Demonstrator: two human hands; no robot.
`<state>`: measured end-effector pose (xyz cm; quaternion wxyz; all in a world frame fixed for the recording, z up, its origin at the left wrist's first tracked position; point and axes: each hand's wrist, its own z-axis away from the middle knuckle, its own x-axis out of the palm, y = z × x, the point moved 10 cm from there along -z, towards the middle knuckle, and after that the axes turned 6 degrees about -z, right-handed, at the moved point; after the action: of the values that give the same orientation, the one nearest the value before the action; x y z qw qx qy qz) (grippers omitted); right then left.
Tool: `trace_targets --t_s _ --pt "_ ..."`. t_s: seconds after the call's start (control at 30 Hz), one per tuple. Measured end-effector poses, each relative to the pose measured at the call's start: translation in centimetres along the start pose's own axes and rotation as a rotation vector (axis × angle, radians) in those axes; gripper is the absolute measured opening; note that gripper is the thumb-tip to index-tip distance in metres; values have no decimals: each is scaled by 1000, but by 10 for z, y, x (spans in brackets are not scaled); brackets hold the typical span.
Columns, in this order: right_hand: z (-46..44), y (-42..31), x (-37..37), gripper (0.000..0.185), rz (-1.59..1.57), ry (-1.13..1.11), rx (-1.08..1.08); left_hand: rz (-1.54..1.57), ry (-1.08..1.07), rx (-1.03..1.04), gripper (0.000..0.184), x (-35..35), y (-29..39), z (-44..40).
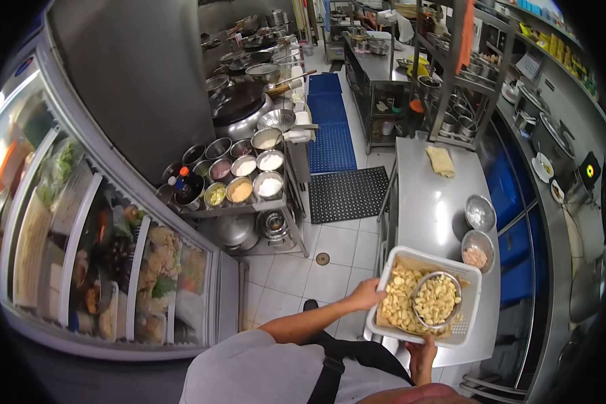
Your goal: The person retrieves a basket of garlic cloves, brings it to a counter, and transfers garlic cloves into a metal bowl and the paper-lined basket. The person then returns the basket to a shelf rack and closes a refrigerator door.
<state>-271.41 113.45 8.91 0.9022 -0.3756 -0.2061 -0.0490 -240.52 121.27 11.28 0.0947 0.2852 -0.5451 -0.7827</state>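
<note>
A white plastic basket (471,306) is held over the near end of the steel table. Pale yellow pieces (398,296) lie in it on brown lining, and a round metal bowl (460,308) full of similar pieces sits inside at the right. My left hand (368,295) grips the basket's left side, fingers closed at the rim. At the near edge, my right hand (422,353) holds the basket from below, its fingers partly hidden. Just beyond the basket stand a metal bowl with pinkish food (476,254) and another metal bowl (480,213).
A folded yellow cloth (440,161) lies on the steel table (417,202). At left stands a glass-door fridge (101,249). Seasoning bowls (240,189) fill a cart beside a wok (239,104). A black mat (349,194) covers part of the floor.
</note>
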Motion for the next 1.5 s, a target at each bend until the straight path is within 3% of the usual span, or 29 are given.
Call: trace_targets --t_s 0.17,0.27,0.4,0.53,0.6,0.67,0.8,0.87,0.9,0.93,1.0,1.03,1.13,1.23,1.3,1.33,1.5 --pt "-3 21 58 50 -7 9 -19 -116 95 -48 47 -62 -6 -4" --pt "-6 30 100 50 18 10 -30 -7 -126 -69 47 -73 -25 -21" --pt "-15 29 154 45 42 -13 -65 25 -129 -208 43 -116 -44 -35" --pt "-53 22 194 41 216 -25 -166 206 72 -259 39 -166 -66 -51" --pt "-88 38 203 39 292 10 -99 310 177 -229 36 -189 -87 -58" --pt "-92 32 255 41 326 -125 -49 277 191 -214 38 -218 -89 -58" --pt "-125 39 334 48 325 -396 -7 371 437 -196 38 -279 -97 -57" --pt "-134 12 362 55 623 -522 -24 271 589 -153 37 -310 -90 -61" --pt "-155 3 364 55 623 -588 -25 93 671 -178 37 -327 -65 -57" --pt "-180 -15 360 44 706 -542 -107 103 642 -210 36 -335 -103 -73" --pt "-222 -68 357 34 736 -424 -397 178 621 -167 33 -342 -98 -99" --pt "-244 -95 353 39 855 -222 -562 341 635 -228 39 -339 -93 -112" --pt "-274 -148 382 54 1096 -11 -910 485 626 -160 47 -338 -117 -170" --pt "-324 -131 393 61 1341 68 -1046 496 587 -216 49 -326 -164 -223" --pt "-330 -109 405 64 1534 158 -1065 647 561 -328 44 -306 -225 -259" --pt "-330 -105 410 66 1622 208 -1078 766 636 -297 46 -295 -222 -269" --pt "-331 -100 424 62 1676 175 -1079 704 663 -323 50 -275 -299 -323"
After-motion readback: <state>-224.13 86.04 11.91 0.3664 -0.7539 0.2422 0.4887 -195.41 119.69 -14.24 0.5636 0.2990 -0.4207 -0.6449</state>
